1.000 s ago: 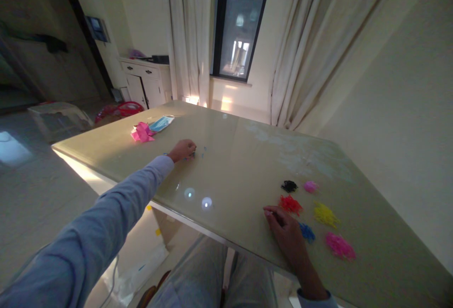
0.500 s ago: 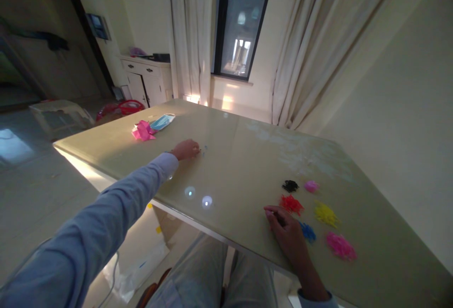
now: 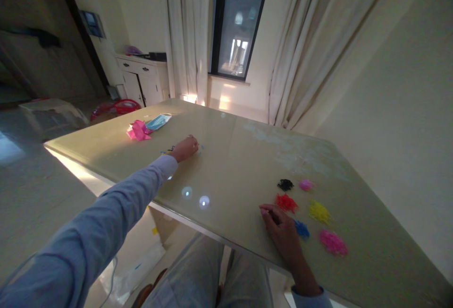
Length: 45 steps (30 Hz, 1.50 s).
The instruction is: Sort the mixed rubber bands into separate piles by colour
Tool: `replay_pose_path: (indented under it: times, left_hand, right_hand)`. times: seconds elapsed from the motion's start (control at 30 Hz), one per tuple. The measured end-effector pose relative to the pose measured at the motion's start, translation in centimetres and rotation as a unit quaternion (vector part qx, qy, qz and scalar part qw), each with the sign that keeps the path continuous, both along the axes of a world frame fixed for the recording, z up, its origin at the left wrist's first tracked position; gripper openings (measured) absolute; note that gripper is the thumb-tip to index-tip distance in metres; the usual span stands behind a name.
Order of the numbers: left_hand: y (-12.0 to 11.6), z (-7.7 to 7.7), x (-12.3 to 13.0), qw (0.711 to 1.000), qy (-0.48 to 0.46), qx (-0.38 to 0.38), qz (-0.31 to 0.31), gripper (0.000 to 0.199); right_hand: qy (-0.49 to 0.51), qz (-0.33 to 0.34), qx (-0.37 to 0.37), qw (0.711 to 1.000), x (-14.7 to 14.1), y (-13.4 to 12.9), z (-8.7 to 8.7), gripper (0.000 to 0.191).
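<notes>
My left hand (image 3: 187, 148) is stretched far over the table, its fingers closed together and pointing down at the surface. Whatever they hold, if anything, is too small to make out. Tiny bluish bits (image 3: 202, 147) lie just beyond its fingertips, and some thin coloured strands (image 3: 167, 150) show beside the wrist. Near the front edge my right hand (image 3: 281, 230) rests with thumb and forefinger pinched together; nothing nameable shows between them. Closest to it are a heap of red strands (image 3: 286, 202) and a heap of blue strands (image 3: 301, 229), the blue partly behind the hand.
More small heaps lie to the right: black (image 3: 285, 184), light pink (image 3: 306, 184), yellow (image 3: 319, 211) and deep pink (image 3: 333, 243). Crumpled pink paper (image 3: 139, 131) and a blue face mask (image 3: 158, 122) sit at the table's far left. Whitish smears (image 3: 300, 154) mark the tabletop.
The view has shifted slightly, so most things sit a little further left. My left hand has moved slightly over the tabletop, and coloured strands now show beside its wrist. My right hand keeps its pinch.
</notes>
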<state>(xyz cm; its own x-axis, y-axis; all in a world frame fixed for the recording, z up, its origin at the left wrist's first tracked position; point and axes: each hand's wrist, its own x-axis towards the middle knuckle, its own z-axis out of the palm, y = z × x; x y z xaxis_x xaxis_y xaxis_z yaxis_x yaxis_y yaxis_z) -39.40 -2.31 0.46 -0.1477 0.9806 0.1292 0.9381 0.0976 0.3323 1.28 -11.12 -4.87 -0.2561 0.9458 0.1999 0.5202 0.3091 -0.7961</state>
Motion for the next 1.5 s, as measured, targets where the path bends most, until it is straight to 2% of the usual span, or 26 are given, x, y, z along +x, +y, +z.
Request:
replay_pose_path:
  times: [0.1,0.2,0.27,0.33,0.4,0.5,0.57,0.67,0.87,0.93,1.0,1.17,1.3,1.37,1.43,1.5]
  left_hand:
    - [-1.1,0.5,2.6,0.995,-0.073,0.047,0.045,0.033]
    - [-3.2,0.9,7.3,0.980,-0.180,0.082,0.027,0.038]
    - [-4.9,1.5,11.2,0.898,-0.417,0.139,-0.024,0.022]
    - [-6.6,2.3,14.9,0.821,-0.550,0.130,-0.082,0.017]
    - [-8.1,3.2,18.2,0.766,-0.621,0.110,-0.124,0.019]
    - [-9.6,4.7,21.7,0.720,-0.668,0.071,-0.176,0.020]
    - [-10.0,5.5,23.3,0.701,-0.683,0.055,-0.197,0.019]
    - [-9.8,6.1,25.0,0.696,-0.684,0.049,-0.214,0.017]
    - [-7.8,5.4,27.7,0.685,-0.690,0.028,-0.231,0.014]
    - [-7.4,4.9,28.5,0.692,-0.684,0.024,-0.229,0.017]
    - [-7.1,4.5,29.2,0.711,-0.666,0.024,-0.226,0.021]
    - [-6.1,3.5,29.7,0.793,-0.565,0.058,-0.222,0.023]
    - [-3.0,2.0,29.7,0.880,-0.403,0.104,-0.228,0.019]
    - [-1.1,1.2,29.9,0.919,-0.306,0.085,-0.235,0.018]
    - [0.7,0.5,30.2,0.942,-0.218,0.053,-0.250,0.021]
    - [2.1,-0.2,30.5,0.953,-0.157,0.033,-0.258,0.022]
  right_hand:
    - [-0.001,0.003,0.008,1.000,-0.1,-0.1,0.2,0.037]
    - [-0.001,0.000,0.014,1.000,-0.1,-0.3,0.1,0.037]
    - [-0.002,0.002,0.016,1.000,-0.1,-0.5,0.1,0.035]
    - [-0.005,0.002,0.020,1.000,-0.1,-0.6,0.1,0.034]
    - [-0.005,-0.002,0.023,1.000,-0.3,-0.8,0.1,0.032]
    - [0.003,-0.010,0.025,1.000,-0.5,-0.8,0.1,0.030]
    - [0.012,-0.013,0.022,1.000,-0.7,-0.8,0.0,0.028]
    - [0.021,-0.018,0.010,1.000,-0.9,-0.8,-0.1,0.025]
    - [0.017,-0.017,0.012,1.000,-1.0,-0.9,0.1,0.022]
    - [0.014,-0.016,0.013,1.000,-1.1,-0.9,0.1,0.020]
    - [0.007,-0.017,0.014,1.000,-1.1,-0.9,0.0,0.018]
    - [-0.020,-0.031,0.016,0.999,-1.2,-0.9,-0.3,0.014]
    - [-0.003,-0.021,0.009,1.000,-1.1,-1.1,-0.3,0.019]
    - [0.004,-0.022,0.005,1.000,-1.2,-1.1,-0.3,0.021]
    - [0.003,-0.027,0.009,1.000,-1.2,-1.1,-0.4,0.022]
    - [0.002,-0.032,0.016,0.999,-1.3,-1.0,-0.5,0.022]
